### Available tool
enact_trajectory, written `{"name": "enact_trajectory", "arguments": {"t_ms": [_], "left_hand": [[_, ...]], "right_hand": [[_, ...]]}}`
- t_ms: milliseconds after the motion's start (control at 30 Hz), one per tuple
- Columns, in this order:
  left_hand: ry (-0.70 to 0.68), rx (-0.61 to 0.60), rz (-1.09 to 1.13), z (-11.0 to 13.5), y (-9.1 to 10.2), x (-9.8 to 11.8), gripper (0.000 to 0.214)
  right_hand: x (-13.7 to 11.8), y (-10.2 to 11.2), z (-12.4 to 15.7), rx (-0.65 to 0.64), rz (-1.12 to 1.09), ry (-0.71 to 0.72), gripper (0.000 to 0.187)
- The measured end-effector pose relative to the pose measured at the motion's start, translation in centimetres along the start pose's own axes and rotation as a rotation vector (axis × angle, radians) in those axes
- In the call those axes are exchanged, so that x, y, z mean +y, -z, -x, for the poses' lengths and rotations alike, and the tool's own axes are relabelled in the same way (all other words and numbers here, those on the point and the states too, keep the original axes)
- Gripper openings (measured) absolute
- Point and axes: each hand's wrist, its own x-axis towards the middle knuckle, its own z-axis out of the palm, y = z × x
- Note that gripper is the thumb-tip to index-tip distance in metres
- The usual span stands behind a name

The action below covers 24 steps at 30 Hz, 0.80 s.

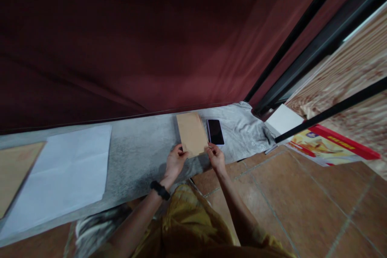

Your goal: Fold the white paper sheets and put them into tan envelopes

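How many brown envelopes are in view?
2. One envelope by the phone, held by the left hand and right hand; another envelope far left beside a white sheet, cut off by the frame.

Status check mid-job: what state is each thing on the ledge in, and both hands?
brown envelope: lying flat, near edge held by both hands
left hand: closed on the envelope's near left corner
right hand: closed on the envelope's near right corner
phone: face up, screen dark, beside the envelope
white sheet: spread flat, creased, untouched
grey cloth: crumpled at the right end
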Motion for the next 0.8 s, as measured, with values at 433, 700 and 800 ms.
{"name": "enact_trajectory", "arguments": {"t_ms": [433,700,800], "left_hand": [[0.016,-0.016,-0.106,-0.2,-0.5,0.9,0.041],[0.046,-0.035,-0.174,-0.2,-0.8,1.1,0.039],[0.040,-0.032,-0.214,-0.2,-0.9,1.0,0.040]], "right_hand": [[0.6,0.6,0.1,0.004,0.092,0.047,0.049],[1.0,1.0,0.1,0.009,0.191,0.055,0.048],[1.2,1.1,0.1,0.006,0.234,0.073,0.047]]}}
